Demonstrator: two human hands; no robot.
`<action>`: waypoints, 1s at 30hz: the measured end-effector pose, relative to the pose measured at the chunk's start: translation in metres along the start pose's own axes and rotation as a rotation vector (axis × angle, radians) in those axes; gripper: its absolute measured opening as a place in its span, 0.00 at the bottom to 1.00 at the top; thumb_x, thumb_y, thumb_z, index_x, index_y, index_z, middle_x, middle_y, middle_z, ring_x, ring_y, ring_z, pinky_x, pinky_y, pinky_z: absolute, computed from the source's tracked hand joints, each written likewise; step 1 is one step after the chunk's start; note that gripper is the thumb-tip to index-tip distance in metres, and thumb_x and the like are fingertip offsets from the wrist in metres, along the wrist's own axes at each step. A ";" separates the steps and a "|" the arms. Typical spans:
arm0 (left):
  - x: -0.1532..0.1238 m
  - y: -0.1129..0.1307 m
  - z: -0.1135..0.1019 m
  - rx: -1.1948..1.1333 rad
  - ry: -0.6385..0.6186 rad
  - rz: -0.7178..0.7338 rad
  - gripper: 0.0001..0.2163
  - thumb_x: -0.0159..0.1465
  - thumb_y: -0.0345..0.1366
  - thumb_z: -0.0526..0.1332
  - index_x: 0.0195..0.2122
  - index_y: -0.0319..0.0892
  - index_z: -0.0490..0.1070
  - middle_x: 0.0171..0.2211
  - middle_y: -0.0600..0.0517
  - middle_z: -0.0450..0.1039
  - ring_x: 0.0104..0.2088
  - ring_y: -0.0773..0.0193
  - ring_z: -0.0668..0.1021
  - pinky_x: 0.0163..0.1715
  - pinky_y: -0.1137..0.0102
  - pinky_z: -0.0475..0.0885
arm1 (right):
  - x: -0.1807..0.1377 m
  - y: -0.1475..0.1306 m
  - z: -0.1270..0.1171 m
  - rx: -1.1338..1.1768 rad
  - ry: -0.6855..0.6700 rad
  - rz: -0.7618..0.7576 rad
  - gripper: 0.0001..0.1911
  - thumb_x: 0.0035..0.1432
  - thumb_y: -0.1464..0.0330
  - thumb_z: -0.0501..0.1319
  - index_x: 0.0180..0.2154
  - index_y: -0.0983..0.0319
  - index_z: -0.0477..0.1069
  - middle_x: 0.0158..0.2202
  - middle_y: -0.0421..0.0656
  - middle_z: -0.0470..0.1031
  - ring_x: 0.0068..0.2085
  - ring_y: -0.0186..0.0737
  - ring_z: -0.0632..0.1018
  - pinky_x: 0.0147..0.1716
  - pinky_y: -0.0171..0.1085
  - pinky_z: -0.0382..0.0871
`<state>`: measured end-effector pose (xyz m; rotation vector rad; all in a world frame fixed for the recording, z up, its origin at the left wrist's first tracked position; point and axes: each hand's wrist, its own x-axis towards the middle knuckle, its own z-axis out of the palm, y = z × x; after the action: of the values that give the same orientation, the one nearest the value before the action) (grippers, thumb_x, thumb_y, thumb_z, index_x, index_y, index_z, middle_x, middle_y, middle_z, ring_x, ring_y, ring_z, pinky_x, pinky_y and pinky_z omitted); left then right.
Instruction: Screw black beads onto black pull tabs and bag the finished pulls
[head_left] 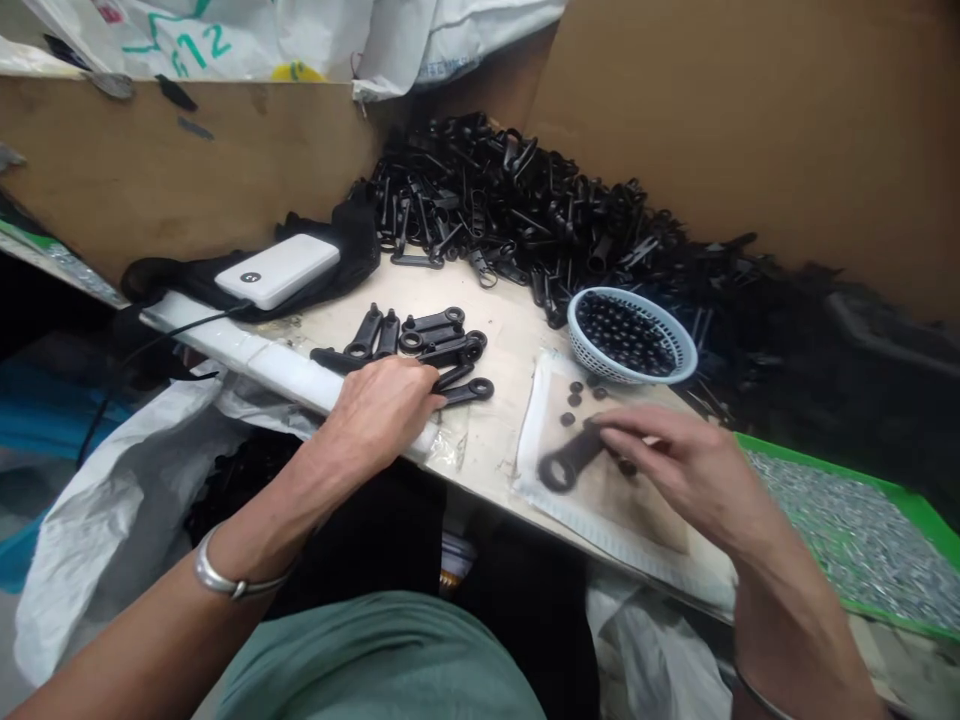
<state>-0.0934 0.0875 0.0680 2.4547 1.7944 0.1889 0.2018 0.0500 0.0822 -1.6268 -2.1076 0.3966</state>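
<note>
Green shirt (382,660) nearest; right hand (682,465) pinches one black lever (570,458), near side of one blue basket (600,366).
Left hand (386,405), fingers curled, touches group of at least seven similar levers (446,352), left of basket; firm grip: cannot tell. At least four loose round pieces (574,400) between held lever and basket; one green tray (904,500) right of basket.

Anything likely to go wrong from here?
Loose black rings lie close to the right hand; a brush could scatter them. The cable of the white device hangs past the table edge and might snag. Heaped black parts may slide toward the blue basket.
</note>
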 end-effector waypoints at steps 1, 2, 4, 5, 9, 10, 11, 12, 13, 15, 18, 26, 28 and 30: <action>0.001 -0.003 0.003 -0.026 0.018 0.009 0.09 0.66 0.39 0.57 0.39 0.43 0.75 0.39 0.48 0.77 0.40 0.53 0.79 0.33 0.67 0.70 | -0.008 0.004 -0.004 -0.007 -0.029 -0.004 0.11 0.61 0.63 0.59 0.40 0.57 0.78 0.40 0.43 0.79 0.40 0.45 0.78 0.39 0.42 0.70; 0.002 -0.006 0.006 -0.055 0.040 0.020 0.09 0.66 0.39 0.57 0.39 0.43 0.75 0.39 0.48 0.77 0.40 0.53 0.79 0.34 0.66 0.71 | -0.014 0.006 -0.005 -0.010 -0.046 -0.005 0.11 0.61 0.63 0.59 0.40 0.57 0.78 0.41 0.43 0.79 0.40 0.46 0.78 0.40 0.42 0.70; 0.003 -0.010 0.012 -0.102 0.079 0.045 0.09 0.66 0.40 0.56 0.38 0.44 0.75 0.40 0.47 0.77 0.41 0.53 0.78 0.38 0.64 0.71 | -0.020 0.006 -0.003 -0.004 -0.059 -0.014 0.11 0.61 0.65 0.58 0.39 0.58 0.78 0.41 0.44 0.79 0.41 0.45 0.78 0.41 0.42 0.71; 0.003 -0.011 0.014 -0.118 0.097 0.053 0.10 0.67 0.39 0.55 0.39 0.43 0.75 0.41 0.47 0.77 0.42 0.52 0.78 0.39 0.63 0.71 | -0.019 0.005 0.000 0.002 -0.064 -0.024 0.10 0.62 0.66 0.58 0.39 0.59 0.77 0.41 0.45 0.79 0.41 0.45 0.78 0.41 0.42 0.71; -0.008 -0.003 0.009 -0.195 0.225 0.042 0.11 0.67 0.38 0.55 0.42 0.41 0.75 0.42 0.45 0.77 0.42 0.52 0.78 0.42 0.61 0.71 | -0.009 -0.001 0.015 -0.001 -0.128 -0.054 0.09 0.63 0.68 0.58 0.41 0.59 0.77 0.41 0.43 0.78 0.42 0.42 0.77 0.42 0.41 0.70; -0.013 0.001 0.006 -0.228 0.273 0.042 0.11 0.67 0.38 0.55 0.43 0.41 0.75 0.42 0.46 0.77 0.41 0.52 0.78 0.42 0.61 0.71 | -0.007 -0.001 0.018 -0.022 -0.144 -0.057 0.09 0.63 0.68 0.58 0.41 0.59 0.77 0.41 0.42 0.78 0.42 0.42 0.77 0.42 0.41 0.69; -0.018 0.006 0.002 -0.266 0.310 0.048 0.10 0.67 0.38 0.56 0.43 0.41 0.75 0.42 0.47 0.77 0.40 0.54 0.78 0.41 0.62 0.72 | -0.005 -0.001 0.020 -0.046 -0.158 -0.058 0.09 0.64 0.69 0.57 0.41 0.58 0.77 0.41 0.42 0.77 0.42 0.42 0.77 0.42 0.41 0.69; -0.023 0.011 -0.001 -0.311 0.333 0.057 0.10 0.67 0.38 0.56 0.42 0.42 0.75 0.41 0.48 0.78 0.39 0.56 0.79 0.41 0.64 0.72 | -0.005 -0.001 0.021 -0.067 -0.164 -0.056 0.10 0.64 0.69 0.57 0.42 0.58 0.76 0.42 0.42 0.77 0.43 0.43 0.77 0.43 0.42 0.69; -0.027 0.016 -0.004 -0.368 0.341 0.063 0.10 0.66 0.38 0.57 0.42 0.43 0.76 0.40 0.49 0.78 0.38 0.57 0.79 0.40 0.65 0.72 | -0.006 0.000 0.021 -0.077 -0.158 -0.050 0.11 0.64 0.69 0.57 0.44 0.58 0.76 0.43 0.42 0.77 0.44 0.43 0.77 0.44 0.42 0.69; -0.032 0.025 -0.007 -0.512 0.294 0.051 0.09 0.65 0.38 0.59 0.42 0.44 0.77 0.39 0.52 0.79 0.37 0.60 0.79 0.38 0.68 0.72 | -0.010 0.001 0.019 -0.058 -0.093 -0.021 0.12 0.64 0.68 0.56 0.47 0.59 0.75 0.46 0.43 0.77 0.45 0.44 0.77 0.46 0.43 0.70; -0.032 0.036 -0.004 -0.774 0.091 0.002 0.09 0.64 0.39 0.61 0.42 0.45 0.78 0.35 0.55 0.80 0.35 0.61 0.80 0.33 0.71 0.71 | -0.024 0.000 0.011 0.043 0.070 0.042 0.13 0.64 0.67 0.56 0.48 0.60 0.75 0.48 0.44 0.77 0.48 0.45 0.77 0.50 0.45 0.69; -0.037 0.075 0.016 -0.774 0.138 0.231 0.08 0.66 0.34 0.58 0.38 0.42 0.77 0.34 0.52 0.79 0.34 0.63 0.80 0.33 0.72 0.74 | -0.055 -0.019 0.017 0.514 0.150 0.303 0.19 0.61 0.59 0.60 0.51 0.59 0.73 0.33 0.42 0.76 0.27 0.35 0.74 0.24 0.35 0.71; -0.042 0.086 0.023 -0.606 0.402 0.385 0.07 0.66 0.29 0.57 0.40 0.38 0.75 0.37 0.46 0.79 0.37 0.61 0.80 0.38 0.69 0.76 | -0.056 -0.023 0.023 0.690 0.190 0.372 0.22 0.60 0.56 0.61 0.51 0.61 0.71 0.30 0.41 0.75 0.23 0.33 0.72 0.21 0.33 0.70; -0.049 0.096 0.032 -0.452 0.581 0.580 0.09 0.65 0.25 0.55 0.43 0.31 0.73 0.38 0.40 0.78 0.38 0.56 0.79 0.40 0.64 0.77 | -0.057 -0.024 0.027 0.809 0.213 0.416 0.24 0.59 0.55 0.62 0.51 0.63 0.71 0.27 0.40 0.73 0.23 0.33 0.72 0.21 0.33 0.70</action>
<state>-0.0129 0.0121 0.0485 2.6256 0.9213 1.2962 0.1801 -0.0098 0.0612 -1.4820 -1.1830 1.0011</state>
